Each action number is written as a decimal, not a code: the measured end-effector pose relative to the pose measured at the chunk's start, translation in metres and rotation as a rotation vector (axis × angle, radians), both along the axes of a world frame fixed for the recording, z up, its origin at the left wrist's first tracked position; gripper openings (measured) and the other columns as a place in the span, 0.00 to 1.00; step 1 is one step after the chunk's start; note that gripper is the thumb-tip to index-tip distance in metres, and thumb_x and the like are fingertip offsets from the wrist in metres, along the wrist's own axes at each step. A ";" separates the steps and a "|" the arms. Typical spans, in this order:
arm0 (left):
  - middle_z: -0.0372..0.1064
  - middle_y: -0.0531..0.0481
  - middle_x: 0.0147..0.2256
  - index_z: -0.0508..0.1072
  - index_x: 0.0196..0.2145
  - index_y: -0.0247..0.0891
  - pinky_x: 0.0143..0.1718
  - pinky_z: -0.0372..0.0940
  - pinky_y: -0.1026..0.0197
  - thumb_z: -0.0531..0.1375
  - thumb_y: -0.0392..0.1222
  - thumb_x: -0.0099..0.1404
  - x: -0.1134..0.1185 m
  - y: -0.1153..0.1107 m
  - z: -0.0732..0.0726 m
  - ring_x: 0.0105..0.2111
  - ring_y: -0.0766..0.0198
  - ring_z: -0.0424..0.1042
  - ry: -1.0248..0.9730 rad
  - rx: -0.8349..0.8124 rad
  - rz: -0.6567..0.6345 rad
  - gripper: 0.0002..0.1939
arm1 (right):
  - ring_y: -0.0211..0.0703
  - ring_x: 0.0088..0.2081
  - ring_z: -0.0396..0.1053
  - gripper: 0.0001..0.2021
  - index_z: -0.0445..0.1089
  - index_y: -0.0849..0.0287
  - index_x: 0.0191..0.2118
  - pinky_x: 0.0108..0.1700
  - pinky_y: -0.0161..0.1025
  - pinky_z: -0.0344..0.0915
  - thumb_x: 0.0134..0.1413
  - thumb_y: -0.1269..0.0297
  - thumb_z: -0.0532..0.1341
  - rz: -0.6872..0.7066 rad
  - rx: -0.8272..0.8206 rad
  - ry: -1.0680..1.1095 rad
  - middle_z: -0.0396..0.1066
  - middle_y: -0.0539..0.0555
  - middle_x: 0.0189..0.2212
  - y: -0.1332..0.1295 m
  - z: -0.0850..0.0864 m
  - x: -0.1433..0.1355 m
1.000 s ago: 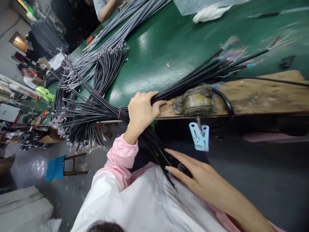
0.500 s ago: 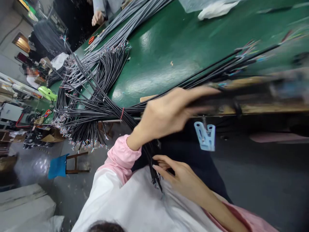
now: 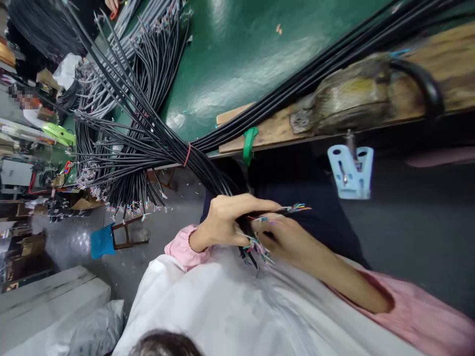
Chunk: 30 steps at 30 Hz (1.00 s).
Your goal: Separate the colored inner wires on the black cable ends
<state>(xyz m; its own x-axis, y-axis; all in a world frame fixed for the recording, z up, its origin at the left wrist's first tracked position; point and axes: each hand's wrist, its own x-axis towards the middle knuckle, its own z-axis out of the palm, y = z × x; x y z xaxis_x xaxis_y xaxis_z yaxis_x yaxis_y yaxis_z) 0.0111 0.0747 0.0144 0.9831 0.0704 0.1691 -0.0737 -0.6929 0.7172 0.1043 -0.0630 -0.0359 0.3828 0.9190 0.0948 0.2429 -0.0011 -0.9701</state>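
A large bundle of black cables, bound with a red tie, runs over the table edge to my lap. My left hand is closed around black cables near their lower ends. Stripped colored wire ends stick out beyond its fingers, some at the fingertips. My right hand meets it from the right, its curled fingers pressed against the same cables and wires; part of the grip is hidden. More black cables run right across the green table.
A wooden board with a green clip and a tape-wrapped block lies along the edge. Below hangs a blue clamp. Heaped cables lie at the left, a blue stool below. Another person's hand is top left.
My left hand has moved down from the board to the cable ends, now with colored wires at its fingers. My right hand has closed in beside it. The view has shifted.
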 end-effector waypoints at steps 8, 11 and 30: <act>0.80 0.45 0.36 0.79 0.47 0.34 0.36 0.73 0.66 0.54 0.44 0.75 0.015 -0.008 0.011 0.33 0.68 0.77 -0.115 0.052 -0.009 0.17 | 0.44 0.31 0.76 0.04 0.76 0.52 0.33 0.35 0.41 0.75 0.60 0.65 0.64 -0.474 0.220 -0.013 0.79 0.53 0.30 -0.028 0.039 0.027; 0.78 0.46 0.35 0.78 0.47 0.34 0.33 0.70 0.67 0.57 0.40 0.72 0.017 -0.008 0.012 0.32 0.68 0.76 -0.083 0.065 -0.064 0.12 | 0.45 0.32 0.76 0.04 0.79 0.50 0.38 0.34 0.42 0.74 0.60 0.63 0.65 -0.467 0.285 0.017 0.79 0.54 0.34 -0.034 0.047 0.033; 0.74 0.49 0.29 0.78 0.36 0.35 0.30 0.66 0.69 0.43 0.50 0.79 0.035 -0.027 0.022 0.27 0.71 0.72 -0.065 0.142 0.108 0.28 | 0.43 0.29 0.77 0.07 0.74 0.53 0.32 0.32 0.40 0.74 0.55 0.58 0.71 -0.712 0.355 0.105 0.78 0.53 0.29 -0.024 0.034 0.028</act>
<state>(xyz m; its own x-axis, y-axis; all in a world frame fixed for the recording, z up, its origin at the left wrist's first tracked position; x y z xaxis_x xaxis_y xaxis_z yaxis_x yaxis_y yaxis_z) 0.0457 0.0475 0.0364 0.9578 0.1457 0.2476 -0.0366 -0.7930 0.6081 0.1318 -0.0872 -0.0020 0.8888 0.3726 0.2668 0.2075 0.1918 -0.9592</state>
